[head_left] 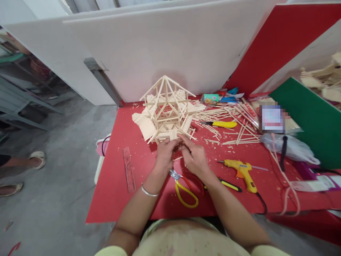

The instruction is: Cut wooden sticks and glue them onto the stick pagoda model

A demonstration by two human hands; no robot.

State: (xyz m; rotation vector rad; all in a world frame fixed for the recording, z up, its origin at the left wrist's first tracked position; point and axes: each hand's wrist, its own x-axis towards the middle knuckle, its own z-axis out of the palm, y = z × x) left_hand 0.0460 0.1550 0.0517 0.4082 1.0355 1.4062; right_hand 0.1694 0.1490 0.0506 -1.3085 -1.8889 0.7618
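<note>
A model pavilion (165, 113) built of thin pale wooden sticks stands on the red table (106, 185), with an open pointed roof frame and flat stick panels around its base. At its front edge, my left hand (166, 154) has its fingers closed in a pinch beside a small stick panel (173, 134). My right hand (195, 156) meets it from the other side, index finger reaching to that panel and the other fingers curled. What lies between the fingertips is too small to make out. Just below my hands lie pliers (183, 188) with red and yellow handles.
Right of the model are loose sticks (221, 113) and a yellow-handled knife (223, 124). A yellow glue gun (242, 170) and a yellow-black cutter (230, 185) lie nearer me. A clear ruler (129, 170) is at left. A white board (160, 46) rises behind. Another person's feet (37, 160) show at left.
</note>
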